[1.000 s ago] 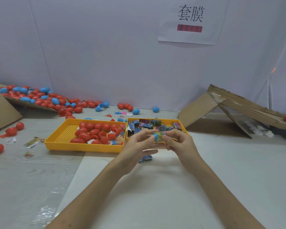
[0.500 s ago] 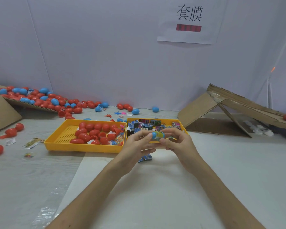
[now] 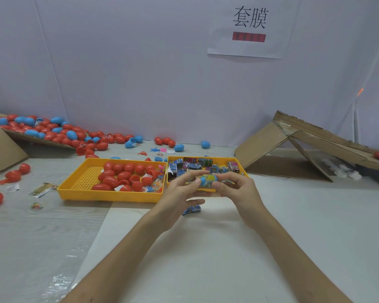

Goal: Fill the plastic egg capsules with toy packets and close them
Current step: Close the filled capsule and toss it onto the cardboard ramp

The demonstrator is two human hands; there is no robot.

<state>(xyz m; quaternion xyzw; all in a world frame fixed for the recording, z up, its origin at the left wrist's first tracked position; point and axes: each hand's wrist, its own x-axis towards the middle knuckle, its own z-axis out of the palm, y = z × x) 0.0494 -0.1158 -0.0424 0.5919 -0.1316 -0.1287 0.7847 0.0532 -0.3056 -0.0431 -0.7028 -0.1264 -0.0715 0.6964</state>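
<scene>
A blue egg capsule with a printed wrap [image 3: 207, 179] is held between both hands just above the table, in front of the right tray. My left hand [image 3: 179, 193] pinches its left end and my right hand [image 3: 238, 189] pinches its right end. The left yellow tray [image 3: 83, 182] holds several red egg capsules [image 3: 118, 176] and a few small toys. In the right yellow tray [image 3: 242, 166] lie several printed toy packets [image 3: 193, 165]. One loose packet [image 3: 191, 209] rests on the table under my left hand.
A heap of red and blue eggs [image 3: 46, 130] spills off cardboard at the back left. Loose red eggs [image 3: 15, 173] and packets [image 3: 41, 189] lie at the left. A folded cardboard ramp [image 3: 304, 145] stands at the right. A paper sign [image 3: 249, 25] hangs on the wall.
Both hands have stayed in place and turned the capsule a little between the fingertips. The camera view has shifted slightly.
</scene>
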